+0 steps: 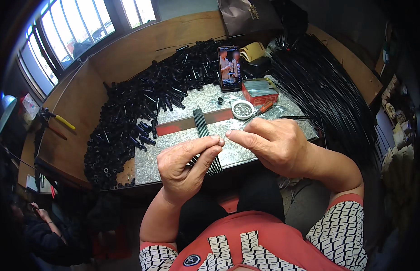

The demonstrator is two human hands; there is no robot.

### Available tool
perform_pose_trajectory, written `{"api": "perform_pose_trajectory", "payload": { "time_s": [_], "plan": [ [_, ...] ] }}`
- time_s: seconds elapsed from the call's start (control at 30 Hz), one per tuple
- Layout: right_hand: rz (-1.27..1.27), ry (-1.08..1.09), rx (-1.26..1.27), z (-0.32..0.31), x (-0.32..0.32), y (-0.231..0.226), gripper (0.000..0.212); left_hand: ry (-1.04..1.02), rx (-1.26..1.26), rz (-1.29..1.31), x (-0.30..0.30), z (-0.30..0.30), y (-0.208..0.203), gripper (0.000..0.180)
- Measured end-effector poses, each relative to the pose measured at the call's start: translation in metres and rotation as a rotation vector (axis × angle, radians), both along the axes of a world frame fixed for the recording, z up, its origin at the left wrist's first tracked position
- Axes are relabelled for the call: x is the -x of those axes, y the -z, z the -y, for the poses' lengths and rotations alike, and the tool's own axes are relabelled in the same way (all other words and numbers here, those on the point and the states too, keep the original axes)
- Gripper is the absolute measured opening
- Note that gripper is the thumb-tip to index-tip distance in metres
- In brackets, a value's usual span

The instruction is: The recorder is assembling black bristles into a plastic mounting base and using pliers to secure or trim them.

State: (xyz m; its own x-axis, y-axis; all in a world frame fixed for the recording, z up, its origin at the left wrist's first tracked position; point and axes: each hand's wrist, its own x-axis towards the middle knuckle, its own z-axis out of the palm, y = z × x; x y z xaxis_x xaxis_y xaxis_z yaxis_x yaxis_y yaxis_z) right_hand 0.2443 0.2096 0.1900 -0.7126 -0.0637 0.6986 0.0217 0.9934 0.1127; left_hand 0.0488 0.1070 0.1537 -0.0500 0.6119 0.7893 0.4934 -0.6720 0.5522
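My left hand (185, 165) is closed in a pinch, thumb against index finger, over the near part of the work board. Close beside it, the right hand (280, 144) pinches too, its fingertips almost meeting the left ones. Something small and pale shows between them, too tiny to name. Under and behind the left hand lies a row of several thin black rods (201, 122), side by side across a flat red and grey bar (174, 126). Beyond the right hand stand a round white dish (242, 116) of small shiny parts and a screwdriver with an orange-red handle (266, 107).
Black tubular parts (151, 86) are heaped at the left and back. Long black rods (327, 81) spread along the right. A phone (229, 67) stands behind a red box (262, 97) of thin strips. Pliers (63, 121) rest at the left wooden wall; another person (47, 230) is lower left.
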Motion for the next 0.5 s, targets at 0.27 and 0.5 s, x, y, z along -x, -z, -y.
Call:
{"api": "perform_pose_trajectory", "payload": {
  "time_s": [0.27, 0.5],
  "plan": [
    [-0.015, -0.013, 0.0, 0.0012, -0.0005, -0.0019, 0.042, 0.003, -0.007, 0.004, -0.0001, -0.001, 0.0, 0.013],
    [-0.027, -0.015, -0.007, -0.0006, -0.001, -0.0009, 0.042, -0.023, -0.078, 0.005, -0.001, -0.0059, 0.0026, 0.015]
  ]
}}
